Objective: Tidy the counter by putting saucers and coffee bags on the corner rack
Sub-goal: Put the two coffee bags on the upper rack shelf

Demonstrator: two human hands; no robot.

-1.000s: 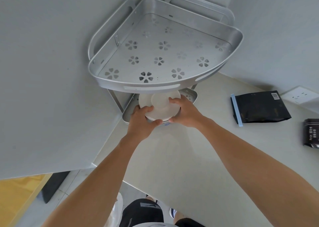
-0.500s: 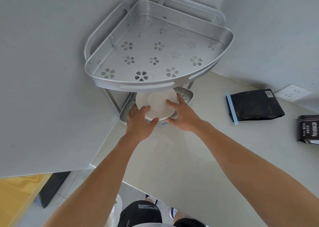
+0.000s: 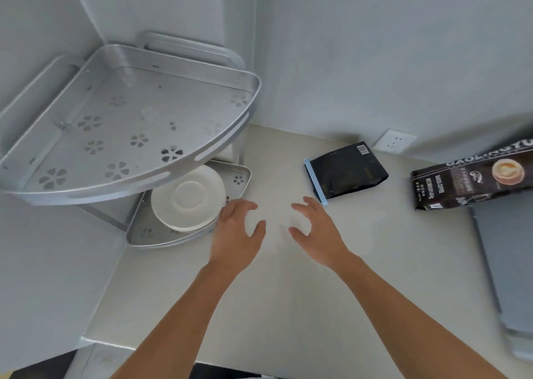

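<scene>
Saucers [image 3: 188, 198] sit stacked on the rack's lower shelf [image 3: 173, 237] — just left of your left hand [image 3: 236, 234]; both hands are empty, fingers spread. Your right hand [image 3: 317, 231] hovers near the black coffee bag [image 3: 346, 171].

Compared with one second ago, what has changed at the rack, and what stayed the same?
Both hands let go of the saucers and drew back over the counter: the left hand and right hand are now open and empty. The saucers stayed stacked on the rack's lower shelf. The black coffee bag lies where it was; the top shelf remains bare.
</scene>
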